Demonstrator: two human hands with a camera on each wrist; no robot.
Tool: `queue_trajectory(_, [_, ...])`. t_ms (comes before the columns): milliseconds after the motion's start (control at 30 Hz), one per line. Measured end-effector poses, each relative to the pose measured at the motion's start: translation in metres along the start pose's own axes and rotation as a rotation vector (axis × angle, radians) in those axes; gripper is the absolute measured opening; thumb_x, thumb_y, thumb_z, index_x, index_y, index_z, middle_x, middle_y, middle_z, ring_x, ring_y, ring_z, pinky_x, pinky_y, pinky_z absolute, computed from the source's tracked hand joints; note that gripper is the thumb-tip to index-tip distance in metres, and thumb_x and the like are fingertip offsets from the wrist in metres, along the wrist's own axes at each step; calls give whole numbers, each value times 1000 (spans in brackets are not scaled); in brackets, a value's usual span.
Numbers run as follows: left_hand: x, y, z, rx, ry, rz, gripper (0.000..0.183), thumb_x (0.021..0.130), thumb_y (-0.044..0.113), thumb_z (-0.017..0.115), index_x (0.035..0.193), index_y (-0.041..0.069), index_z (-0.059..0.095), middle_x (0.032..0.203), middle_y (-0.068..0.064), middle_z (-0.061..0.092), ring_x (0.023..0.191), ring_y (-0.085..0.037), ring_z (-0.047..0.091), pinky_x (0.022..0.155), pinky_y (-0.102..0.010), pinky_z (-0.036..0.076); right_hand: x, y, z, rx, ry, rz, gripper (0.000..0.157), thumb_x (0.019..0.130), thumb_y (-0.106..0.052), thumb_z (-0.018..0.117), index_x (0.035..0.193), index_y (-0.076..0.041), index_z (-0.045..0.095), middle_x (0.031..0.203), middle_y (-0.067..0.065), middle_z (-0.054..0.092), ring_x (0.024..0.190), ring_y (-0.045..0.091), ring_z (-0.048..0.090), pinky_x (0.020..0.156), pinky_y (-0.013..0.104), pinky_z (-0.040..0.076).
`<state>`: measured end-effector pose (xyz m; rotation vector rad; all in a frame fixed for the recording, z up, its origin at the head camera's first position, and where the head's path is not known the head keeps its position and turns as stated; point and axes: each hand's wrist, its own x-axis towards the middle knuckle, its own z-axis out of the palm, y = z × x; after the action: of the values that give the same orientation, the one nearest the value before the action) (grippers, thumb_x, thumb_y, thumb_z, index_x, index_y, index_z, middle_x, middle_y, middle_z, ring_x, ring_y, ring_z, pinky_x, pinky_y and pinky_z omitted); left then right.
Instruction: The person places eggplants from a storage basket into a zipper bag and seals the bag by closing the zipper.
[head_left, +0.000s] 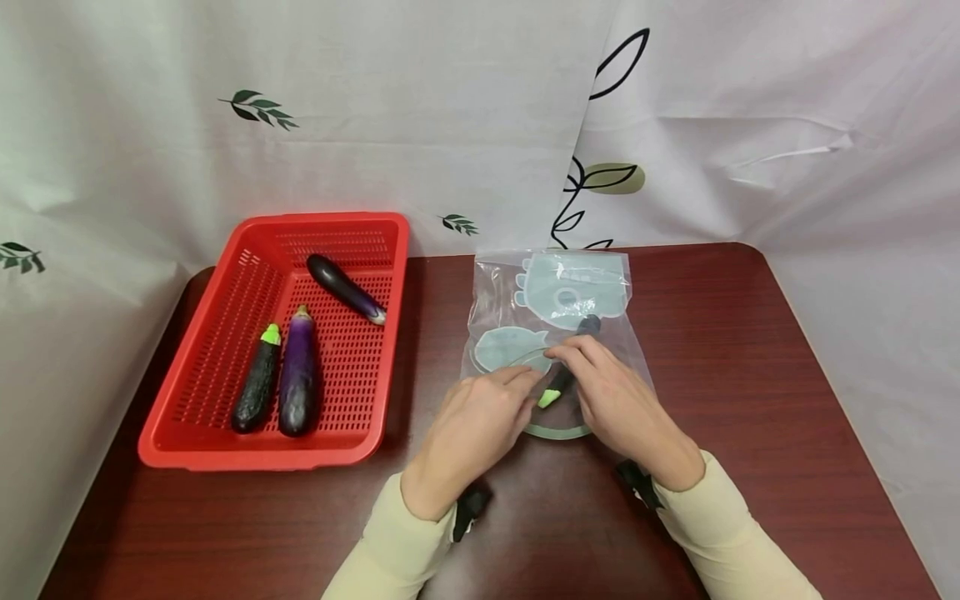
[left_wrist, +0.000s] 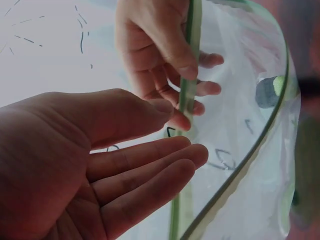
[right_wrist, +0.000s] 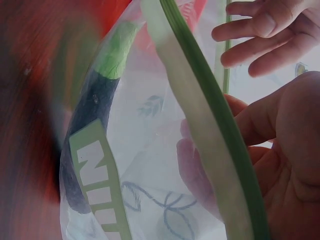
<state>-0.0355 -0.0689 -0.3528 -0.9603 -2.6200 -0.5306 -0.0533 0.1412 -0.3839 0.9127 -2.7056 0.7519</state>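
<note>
A clear zip bag (head_left: 491, 287) with pale blue-green printed shapes lies on the table. Inside it is a dark zucchini-like vegetable (head_left: 558, 381) with a bright green end, partly hidden by the hands. At the bag's mouth, my right hand (head_left: 618, 408) pinches one green zip strip (left_wrist: 189, 92) between thumb and fingers, some fingers inside the bag. My left hand (head_left: 480, 421) is beside the same strip, its fingers fairly straight and thumb apart from them. In the right wrist view the other green-edged side (right_wrist: 212, 95) of the mouth stands apart from that strip.
A red plastic basket (head_left: 400, 333) stands at the left of the table. It holds two purple eggplants, one lying near the front (head_left: 298, 383) and one at the back (head_left: 345, 287), and a dark bumpy vegetable (head_left: 257, 387) with a green end. A white patterned curtain (head_left: 420, 125) hangs behind the table.
</note>
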Motion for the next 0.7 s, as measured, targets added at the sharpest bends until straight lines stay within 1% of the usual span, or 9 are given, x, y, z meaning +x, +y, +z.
queue_trajectory(133, [-3, 0, -9, 5, -16, -5, 31, 84, 13, 79, 114, 10, 73, 111, 0, 72, 75, -18, 72, 58, -36, 56, 0, 0, 0, 2, 8, -11, 40, 92, 10, 51, 128, -6, 60, 123, 8, 57, 113, 24, 58, 90, 40, 51])
queue_trajectory(300, [-5, 0, -20, 0, -34, -1, 35, 83, 14, 80, 117, 9, 72, 117, -4, 72, 83, -20, 74, 62, -37, 58, -1, 1, 0, -1, 12, -6, 40, 92, 10, 52, 128, -6, 59, 124, 7, 57, 113, 23, 58, 91, 40, 51])
queue_trajectory(400, [-7, -2, -26, -2, -45, 1, 36, 84, 16, 80, 118, 9, 72, 117, -4, 72, 87, -20, 74, 65, -37, 58, -1, 0, -1, -5, 4, 5, 41, 92, 9, 52, 128, -7, 59, 124, 7, 57, 113, 22, 58, 91, 39, 51])
queue_trajectory(500, [-10, -6, -31, -4, -56, -1, 37, 84, 17, 80, 119, 9, 71, 117, -3, 72, 86, -19, 73, 67, -36, 58, -1, 0, -2, -4, -2, 10, 41, 92, 9, 52, 129, -7, 59, 125, 6, 57, 113, 22, 58, 91, 39, 51])
queue_trajectory(700, [-16, -13, -41, 1, -48, -11, 42, 82, 15, 82, 122, 8, 70, 117, -5, 72, 87, -21, 73, 68, -37, 58, -1, 0, -2, 2, -10, 18, 41, 92, 8, 53, 129, -7, 59, 124, 6, 57, 112, 22, 57, 90, 39, 52])
